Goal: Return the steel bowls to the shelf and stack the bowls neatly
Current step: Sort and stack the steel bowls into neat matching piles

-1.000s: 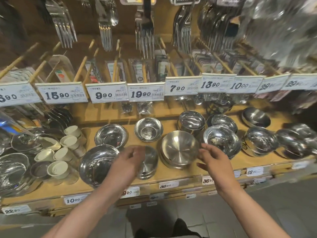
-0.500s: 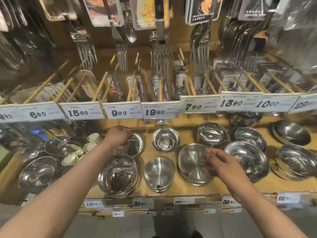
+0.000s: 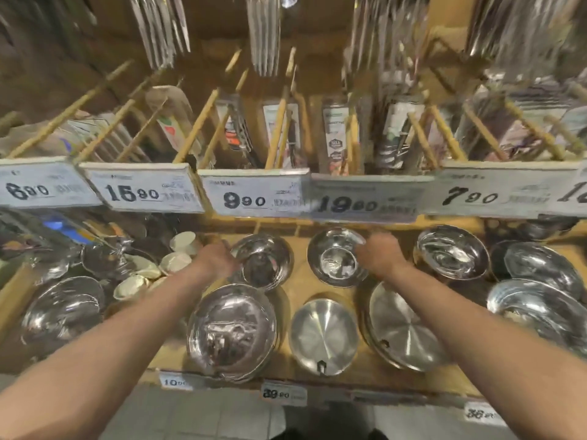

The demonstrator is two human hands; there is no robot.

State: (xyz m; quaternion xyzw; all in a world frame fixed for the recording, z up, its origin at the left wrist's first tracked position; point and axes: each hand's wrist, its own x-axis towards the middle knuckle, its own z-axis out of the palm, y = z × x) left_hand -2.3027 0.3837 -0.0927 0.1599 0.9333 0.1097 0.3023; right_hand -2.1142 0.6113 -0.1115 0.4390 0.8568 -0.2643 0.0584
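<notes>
Steel bowls stand in two rows on a wooden shelf (image 3: 295, 290). My left hand (image 3: 216, 260) rests against the left rim of a back-row steel bowl (image 3: 263, 262). My right hand (image 3: 379, 254) touches the right rim of the neighbouring back-row bowl (image 3: 335, 258). Motion blur hides the fingers, so whether either hand grips its bowl is unclear. In the front row stand a large shiny bowl (image 3: 232, 331), a matte bowl (image 3: 324, 336) and a wide matte bowl (image 3: 403, 331) under my right forearm.
More steel bowls (image 3: 452, 252) fill the shelf's right side. Small white cups (image 3: 178, 262) and another large bowl (image 3: 63, 312) sit at the left. White price tags (image 3: 254, 192) hang just above the bowls, with wooden pegs and packaged cutlery behind. Forks (image 3: 263, 30) hang overhead.
My right hand has moved from the wide front bowl back to the rim of the back-row bowl. My left hand stays at the other back-row bowl. The view has come closer to the shelf.
</notes>
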